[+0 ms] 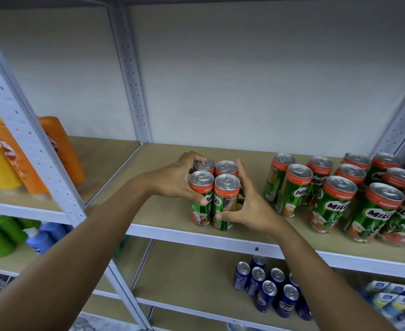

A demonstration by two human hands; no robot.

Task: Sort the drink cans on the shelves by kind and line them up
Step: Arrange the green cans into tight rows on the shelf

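Fingers of both hands curl around a block of four Milo cans [214, 194] standing upright, two by two, near the front edge of the middle shelf [172, 211]. Left hand [175, 181]: thumb lies across the front-left can's label, fingertips hook over the rim of the rear-left can. Right hand [249, 206]: thumb presses the lower front of the front-right can, fingers reach up along the block's right side. All four cans touch one another.

To the right on the same shelf, apart from the block, stands a larger group of Milo cans [345, 194], upright, loosely packed in uneven rows, running out of view at the right edge.

One shelf down, blue cans [270, 285] stand in a loose cluster, tops up; small boxes [388, 297] sit just right of them.

In the bay to the left, beyond the white perforated upright [27, 144], yellow and orange bottles [17, 154] stand on the shelf, with green and blue bottles [10, 235] one level below.

Behind everything, a plain pale wall [268, 80].
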